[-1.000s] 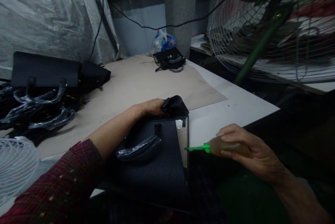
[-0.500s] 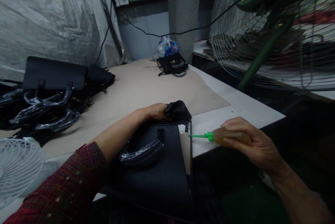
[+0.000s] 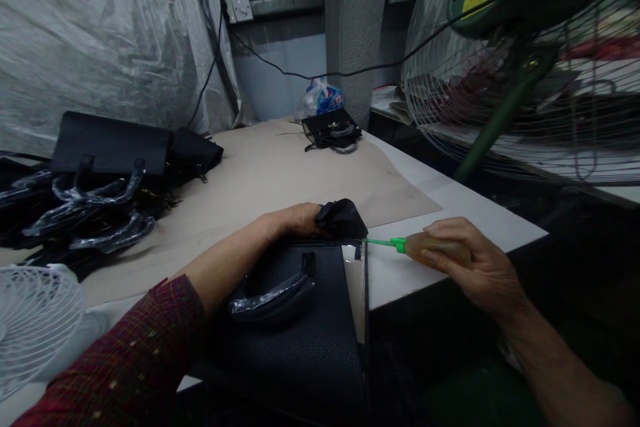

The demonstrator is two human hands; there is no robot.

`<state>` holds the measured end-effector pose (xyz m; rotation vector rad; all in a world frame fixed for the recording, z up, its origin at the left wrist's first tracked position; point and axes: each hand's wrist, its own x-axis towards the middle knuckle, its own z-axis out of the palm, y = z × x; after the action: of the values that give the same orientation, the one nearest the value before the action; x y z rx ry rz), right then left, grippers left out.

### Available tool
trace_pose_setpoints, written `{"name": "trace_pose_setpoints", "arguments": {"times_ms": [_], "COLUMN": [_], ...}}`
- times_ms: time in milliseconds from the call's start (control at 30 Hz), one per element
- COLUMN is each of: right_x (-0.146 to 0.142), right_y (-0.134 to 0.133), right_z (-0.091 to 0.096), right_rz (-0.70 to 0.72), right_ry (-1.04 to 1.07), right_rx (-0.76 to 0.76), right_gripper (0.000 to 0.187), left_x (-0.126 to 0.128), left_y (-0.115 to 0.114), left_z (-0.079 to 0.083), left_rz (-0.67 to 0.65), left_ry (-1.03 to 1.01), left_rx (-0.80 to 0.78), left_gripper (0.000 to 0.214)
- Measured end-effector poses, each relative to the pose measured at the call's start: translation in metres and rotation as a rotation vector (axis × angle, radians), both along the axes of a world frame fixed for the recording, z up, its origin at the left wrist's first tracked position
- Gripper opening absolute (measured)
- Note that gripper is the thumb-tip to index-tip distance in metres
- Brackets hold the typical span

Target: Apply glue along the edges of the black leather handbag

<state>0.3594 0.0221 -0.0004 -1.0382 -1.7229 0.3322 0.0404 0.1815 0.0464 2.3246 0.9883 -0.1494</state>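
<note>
A black handbag [image 3: 305,327] with a plastic-wrapped handle lies in front of me, over the table's near edge. At its top, my left hand [image 3: 303,219] grips a folded-back black flap [image 3: 343,219]; the fingertips are partly hidden behind it. Along the bag's right side a beige strip [image 3: 355,294] is exposed, with a shiny patch near the top. My right hand [image 3: 473,257] is wrapped round a squeeze bottle [image 3: 433,250] of amber liquid. The bottle's thin green nozzle [image 3: 383,242] points left, its tip at the upper right corner of the strip.
Several black handbags [image 3: 110,147] are piled on the left, and another black bag [image 3: 333,128] lies at the back of the table [image 3: 280,174]. A small white fan [image 3: 37,327] stands at lower left. A large caged fan [image 3: 505,80] fills the upper right. A black cable [image 3: 320,74] hangs across the back.
My right hand has moved the bottle slightly up, so the nozzle tip has slid up along the bag's right edge to the corner. My left hand still holds the flap.
</note>
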Motion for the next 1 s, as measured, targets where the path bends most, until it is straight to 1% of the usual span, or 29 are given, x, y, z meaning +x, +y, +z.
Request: {"name": "trace_pose_setpoints", "arguments": {"times_ms": [100, 233, 333, 400, 500, 600, 667, 733, 800, 900, 1000], "right_x": [-0.001, -0.001, -0.002, -0.003, -0.004, -0.007, -0.011, -0.015, -0.018, -0.019, -0.019], "right_y": [0.004, 0.003, -0.007, -0.018, -0.037, -0.05, -0.055, -0.058, -0.058, -0.057, -0.055], "right_z": [-0.001, 0.001, 0.008, 0.013, 0.021, 0.028, 0.032, 0.035, 0.037, 0.036, 0.031], "right_rz": [0.044, 0.037, 0.051, 0.026, -0.03, -0.041, -0.036, -0.04, -0.062, -0.076, -0.052], "right_ry": [-0.01, 0.0, 0.007, 0.051, 0.11, 0.131, 0.15, 0.167, 0.166, 0.151, 0.141], "right_rx": [-0.036, -0.052, -0.067, -0.049, -0.019, -0.012, -0.006, 0.03, 0.082, 0.116, 0.108], "right_gripper": [0.017, 0.015, 0.015, 0.017, 0.021, 0.024, 0.024, 0.025, 0.026, 0.025, 0.026], "left_x": [0.001, 0.002, 0.0, -0.004, -0.011, -0.018, -0.022, -0.025, -0.028, -0.029, -0.029], "left_y": [-0.001, -0.004, -0.008, -0.013, -0.023, -0.033, -0.039, -0.046, -0.052, -0.062, -0.076], "left_z": [0.002, 0.004, 0.009, 0.017, 0.037, 0.067, 0.088, 0.109, 0.125, 0.142, 0.149], "left_rz": [0.007, 0.023, 0.033, 0.047, 0.068, 0.061, 0.061, 0.08, 0.109, 0.148, 0.21], "left_ry": [0.009, 0.014, 0.012, 0.01, -0.012, -0.07, -0.092, -0.08, -0.059, -0.055, -0.056], "left_rx": [0.0, 0.003, 0.014, 0.028, 0.07, 0.15, 0.226, 0.306, 0.382, 0.496, 0.639], "left_gripper": [0.022, 0.022, 0.022, 0.021, 0.018, 0.018, 0.018, 0.017, 0.016, 0.013, 0.01]}}
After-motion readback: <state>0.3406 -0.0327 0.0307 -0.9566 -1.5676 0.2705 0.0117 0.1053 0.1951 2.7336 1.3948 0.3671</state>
